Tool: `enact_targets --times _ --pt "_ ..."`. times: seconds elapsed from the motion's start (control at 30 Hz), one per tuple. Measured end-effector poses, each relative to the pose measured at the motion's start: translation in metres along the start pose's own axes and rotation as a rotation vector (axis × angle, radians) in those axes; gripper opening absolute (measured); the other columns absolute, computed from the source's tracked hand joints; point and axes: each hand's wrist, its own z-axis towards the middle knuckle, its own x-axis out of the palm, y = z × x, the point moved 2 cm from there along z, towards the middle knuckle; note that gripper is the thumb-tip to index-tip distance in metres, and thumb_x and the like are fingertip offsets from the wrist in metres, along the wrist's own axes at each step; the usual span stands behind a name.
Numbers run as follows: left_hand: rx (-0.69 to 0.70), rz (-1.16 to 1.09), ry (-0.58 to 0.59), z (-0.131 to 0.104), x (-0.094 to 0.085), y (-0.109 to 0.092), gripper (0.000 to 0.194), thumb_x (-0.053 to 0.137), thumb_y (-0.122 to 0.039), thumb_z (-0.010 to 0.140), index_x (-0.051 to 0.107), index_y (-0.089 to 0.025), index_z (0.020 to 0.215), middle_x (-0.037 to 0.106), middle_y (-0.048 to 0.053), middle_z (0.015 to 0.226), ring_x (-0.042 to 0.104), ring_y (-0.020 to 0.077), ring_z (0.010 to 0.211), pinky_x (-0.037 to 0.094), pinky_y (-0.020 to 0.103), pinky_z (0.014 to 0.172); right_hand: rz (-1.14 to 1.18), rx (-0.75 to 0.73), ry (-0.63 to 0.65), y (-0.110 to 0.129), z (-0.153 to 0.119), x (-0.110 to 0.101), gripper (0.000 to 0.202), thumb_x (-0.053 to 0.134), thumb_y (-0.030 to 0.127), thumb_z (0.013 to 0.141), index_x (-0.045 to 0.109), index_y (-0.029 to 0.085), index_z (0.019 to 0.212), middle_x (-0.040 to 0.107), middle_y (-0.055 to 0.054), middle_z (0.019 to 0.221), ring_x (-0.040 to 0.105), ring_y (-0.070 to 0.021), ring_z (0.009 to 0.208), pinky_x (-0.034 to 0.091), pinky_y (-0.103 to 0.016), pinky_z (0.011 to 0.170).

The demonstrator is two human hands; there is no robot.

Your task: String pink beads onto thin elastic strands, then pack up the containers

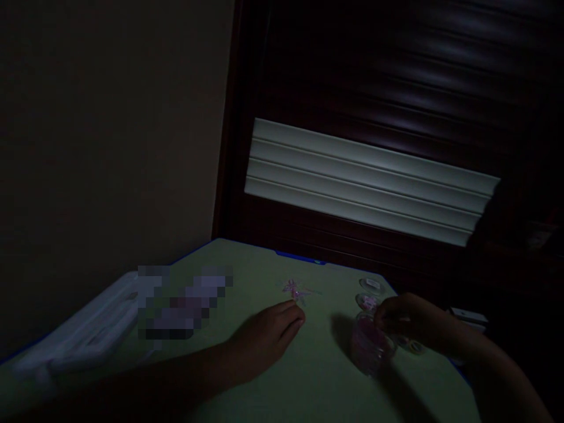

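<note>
My left hand [273,332] rests low over the table, its fingers curled together. Whatever may be inside them is hidden. Just beyond its fingertips lies a small loose cluster of thin pink and clear pieces [292,290]. My right hand [405,314] is at the mouth of a clear round tub [370,349] with pink contents. Its fingers are pinched there, and the dim light hides what is between them. Behind the tub are a small round dish [366,302] with pink bits and a clear round lid or dish [371,285] with a pale label.
The pale green table [317,376] has a blue edge. A white plastic-looking frame [88,329] and a blurred-out object [189,308] lie to the left. Small round items [412,345] sit under my right wrist. A dark slatted door [352,88] stands behind.
</note>
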Motion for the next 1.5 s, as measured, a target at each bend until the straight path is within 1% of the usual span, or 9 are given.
enact_targets --times 0.13,0.37,0.77,0.9,1.03,1.1,1.2,1.33,1.5 --pt "-0.011 -0.004 0.002 0.0 0.001 0.001 0.016 0.035 -0.021 0.09 0.051 -0.021 0.087 0.053 0.0 0.085 0.05 0.0133 0.077 0.039 0.023 0.07 -0.005 0.033 0.007 0.001 -0.002 0.001 0.02 0.05 0.024 0.076 0.068 0.013 0.079 0.067 -0.005 0.077 0.059 -0.0155 0.071 0.043 -0.022 0.065" --pt "-0.008 0.007 0.009 0.0 0.003 0.003 0.016 0.035 -0.02 0.09 0.05 -0.021 0.086 0.052 0.0 0.084 0.05 0.0131 0.077 0.039 0.022 0.069 -0.02 0.077 -0.009 -0.004 -0.004 0.0 0.022 0.051 0.025 0.075 0.07 0.014 0.079 0.068 -0.006 0.076 0.061 -0.0186 0.072 0.044 -0.024 0.064" --pt "-0.013 0.031 0.007 0.0 0.004 0.004 0.016 0.036 -0.019 0.089 0.051 -0.021 0.085 0.052 0.0 0.083 0.05 0.0132 0.076 0.039 0.023 0.069 0.004 0.081 -0.095 -0.01 -0.004 0.0 0.02 0.054 0.024 0.073 0.071 0.016 0.078 0.07 -0.005 0.076 0.063 -0.0199 0.072 0.046 -0.025 0.064" --pt "-0.014 0.034 0.01 0.0 0.003 0.003 0.016 0.036 -0.018 0.089 0.051 -0.021 0.086 0.053 0.0 0.083 0.05 0.0132 0.077 0.039 0.022 0.069 -0.003 0.077 -0.167 -0.011 -0.001 -0.002 0.02 0.053 0.022 0.073 0.07 0.015 0.079 0.069 -0.007 0.079 0.063 -0.0198 0.072 0.047 -0.027 0.065" --pt "-0.017 0.03 0.001 -0.001 0.004 0.002 0.015 0.036 -0.018 0.089 0.051 -0.021 0.085 0.053 -0.001 0.084 0.05 0.0125 0.076 0.039 0.022 0.069 -0.013 -0.02 -0.288 0.01 0.003 -0.002 0.019 0.051 0.025 0.077 0.067 0.015 0.081 0.068 -0.007 0.084 0.063 -0.0184 0.077 0.046 -0.026 0.068" --pt "-0.016 0.03 -0.002 -0.001 0.004 0.002 0.015 0.037 -0.017 0.088 0.051 -0.021 0.085 0.053 -0.001 0.084 0.05 0.0124 0.076 0.039 0.022 0.069 -0.031 -0.067 -0.355 0.025 0.007 0.004 0.019 0.05 0.023 0.079 0.066 0.016 0.084 0.067 -0.007 0.087 0.061 -0.017 0.078 0.045 -0.025 0.069" --pt "-0.018 0.027 -0.009 -0.001 0.005 0.002 0.016 0.037 -0.017 0.088 0.052 -0.021 0.086 0.053 -0.001 0.084 0.05 0.0127 0.077 0.039 0.022 0.069 -0.1 -0.131 -0.439 0.05 0.016 0.022 0.017 0.049 0.02 0.08 0.065 0.018 0.083 0.065 -0.005 0.084 0.059 -0.0155 0.077 0.043 -0.025 0.069" --pt "-0.054 0.027 -0.039 0.002 0.004 0.006 0.015 0.038 -0.017 0.087 0.053 -0.021 0.085 0.054 0.0 0.085 0.051 0.0135 0.079 0.039 0.023 0.07 -0.192 -0.136 -0.451 0.073 0.03 0.056 0.02 0.044 0.013 0.081 0.063 0.02 0.078 0.061 -0.002 0.08 0.057 -0.0123 0.072 0.04 -0.021 0.067" --pt "-0.115 0.055 -0.103 0.006 0.002 0.018 0.016 0.039 -0.018 0.086 0.054 -0.02 0.082 0.055 0.001 0.082 0.051 0.0145 0.077 0.04 0.024 0.069 -0.433 -0.098 -0.404 0.079 0.045 0.091 0.021 0.043 0.01 0.082 0.061 0.018 0.076 0.059 -0.004 0.079 0.054 -0.0121 0.071 0.036 -0.019 0.062"
